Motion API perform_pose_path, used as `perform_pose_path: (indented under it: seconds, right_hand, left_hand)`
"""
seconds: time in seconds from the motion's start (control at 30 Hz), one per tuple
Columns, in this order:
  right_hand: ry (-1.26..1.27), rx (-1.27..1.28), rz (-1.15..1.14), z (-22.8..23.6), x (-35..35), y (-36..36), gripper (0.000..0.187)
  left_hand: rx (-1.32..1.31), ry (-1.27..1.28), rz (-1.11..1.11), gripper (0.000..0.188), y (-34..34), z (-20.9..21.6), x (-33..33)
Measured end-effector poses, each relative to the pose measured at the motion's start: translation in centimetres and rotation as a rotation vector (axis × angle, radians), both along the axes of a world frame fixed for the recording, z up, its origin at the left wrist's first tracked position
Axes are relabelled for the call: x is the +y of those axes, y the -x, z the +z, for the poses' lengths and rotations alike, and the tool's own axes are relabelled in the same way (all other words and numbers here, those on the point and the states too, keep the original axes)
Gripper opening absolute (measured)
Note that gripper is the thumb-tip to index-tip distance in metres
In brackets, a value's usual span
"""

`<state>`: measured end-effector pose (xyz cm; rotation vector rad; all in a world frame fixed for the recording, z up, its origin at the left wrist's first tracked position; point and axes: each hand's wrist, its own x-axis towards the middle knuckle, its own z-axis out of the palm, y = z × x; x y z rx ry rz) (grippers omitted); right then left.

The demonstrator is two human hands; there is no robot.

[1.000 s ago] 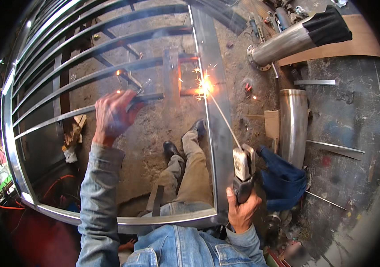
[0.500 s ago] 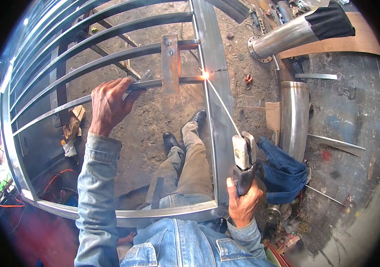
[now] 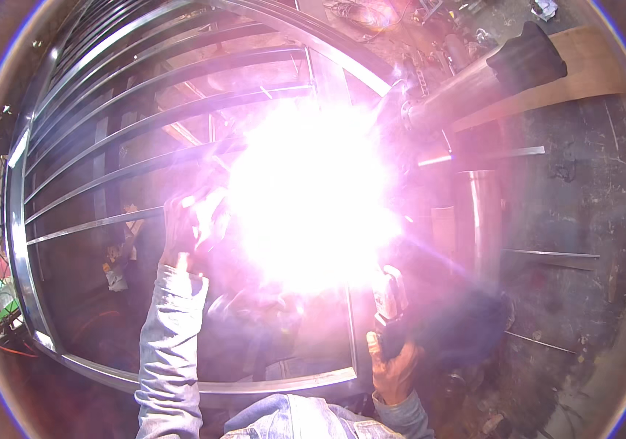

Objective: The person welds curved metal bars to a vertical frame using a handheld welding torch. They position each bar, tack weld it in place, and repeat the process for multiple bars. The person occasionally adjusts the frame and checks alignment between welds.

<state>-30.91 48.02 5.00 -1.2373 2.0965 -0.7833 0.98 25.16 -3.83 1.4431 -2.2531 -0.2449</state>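
A huge white-pink welding glare [image 3: 313,197] covers the middle of the view and hides the joint, the electrode and the ends of the nearest bars. My right hand [image 3: 395,369], at the lower right of the glare, is wrapped round the dark handle of a welding electrode holder [image 3: 389,294] with pale jaws. Left of the glare, my left hand [image 3: 185,223] is closed on the nearest metal bar [image 3: 112,225] of a barred frame; its fingers are partly washed out. The bars run side by side into the frame's shiny left rail [image 3: 17,219].
The frame's near rail [image 3: 276,384] crosses in front of my body. To the right lie a steel pipe [image 3: 478,219], a flanged pipe with a black cover [image 3: 525,62], and thin metal strips [image 3: 554,254] on a dark sheet. Dark blue cloth [image 3: 467,325] lies beside my right hand.
The small bright arc has swelled into a glare that swallows the joint and the rusty plate across the bars. The view has shifted, so the frame sits lower. Both hands keep their holds.
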Motion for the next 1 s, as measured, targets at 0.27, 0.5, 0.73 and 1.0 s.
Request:
perform_pose_path:
  seconds: [0.27, 0.5, 0.73, 1.0]
  right_hand:
    - [-0.130, -0.064, -0.019, 0.4, 0.2, 0.4, 0.062]
    - [-0.199, -0.066, -0.016, 0.7, 0.3, 0.4, 0.058]
    - [-0.130, 0.129, 0.089, -0.2, 1.2, 0.5, 0.054]
    - [-0.103, 0.214, 0.005, -0.6, 1.5, -0.2, 0.068]
  left_hand:
    - [-0.024, 0.038, -0.050, 0.019, 1.0, 1.6, -0.5]
    - [-0.049, 0.005, -0.019, 0.021, 1.2, 1.8, -0.1]
    - [-0.114, 0.148, -0.039, 0.028, 0.4, 0.4, 0.3]
    - [-0.067, -0.066, 0.042, 0.029, 0.5, 0.5, 0.1]
